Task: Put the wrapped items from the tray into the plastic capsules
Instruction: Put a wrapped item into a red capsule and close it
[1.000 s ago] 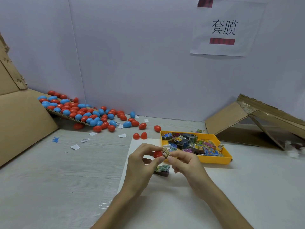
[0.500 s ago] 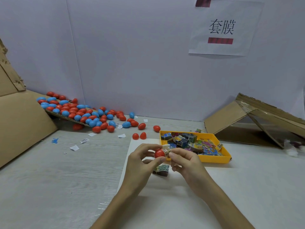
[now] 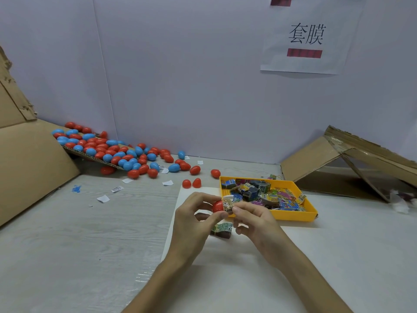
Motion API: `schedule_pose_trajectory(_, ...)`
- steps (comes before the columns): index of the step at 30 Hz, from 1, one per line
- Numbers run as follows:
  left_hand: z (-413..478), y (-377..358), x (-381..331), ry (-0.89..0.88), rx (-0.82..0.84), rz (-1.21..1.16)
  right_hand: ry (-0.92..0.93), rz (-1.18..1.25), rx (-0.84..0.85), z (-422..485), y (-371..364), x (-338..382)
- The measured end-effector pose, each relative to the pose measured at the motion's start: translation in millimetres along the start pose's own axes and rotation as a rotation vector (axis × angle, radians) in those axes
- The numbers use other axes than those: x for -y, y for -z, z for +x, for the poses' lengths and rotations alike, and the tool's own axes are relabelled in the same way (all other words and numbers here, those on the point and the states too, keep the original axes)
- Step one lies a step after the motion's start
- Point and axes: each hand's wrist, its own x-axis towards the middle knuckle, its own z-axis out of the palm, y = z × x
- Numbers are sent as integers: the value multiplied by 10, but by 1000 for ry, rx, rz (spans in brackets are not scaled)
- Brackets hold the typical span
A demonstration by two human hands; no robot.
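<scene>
One red capsule half (image 3: 217, 206) sits pinched in the left hand (image 3: 191, 222), while the right hand (image 3: 257, 222) pinches a wrapped item (image 3: 228, 204) partly inside its open end, just before the yellow tray (image 3: 293, 216). A second wrapped item (image 3: 222, 230) lies on the white sheet (image 3: 237, 267) beneath.

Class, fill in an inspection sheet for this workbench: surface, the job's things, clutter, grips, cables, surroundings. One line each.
Surface: grey table, with a white sheet under the hands.
Job's things: yellow tray of wrapped items; spare item on the sheet; red and blue capsules heaped at the back left; two red halves near the tray.
Clutter: paper scraps on the table.
Grips: left hand holds a red half; right hand pinches an item at its open end.
Cables: nothing seen.
Surroundings: left cardboard, right cardboard, white wall with a sign.
</scene>
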Motion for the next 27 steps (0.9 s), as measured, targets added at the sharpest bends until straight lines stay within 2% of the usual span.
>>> schedule_pose_trajectory(14,25,-10,10,162,15,-104,298,-263,-202,-36,-142,-87)
schedule_pose_trajectory(22,33,3,32,193,44,-177,469,-401,-220,-53,-190,-145)
schedule_pose_trajectory(27,29,6,28,325,87,-362,530,-502,-243,-58,-232,-192)
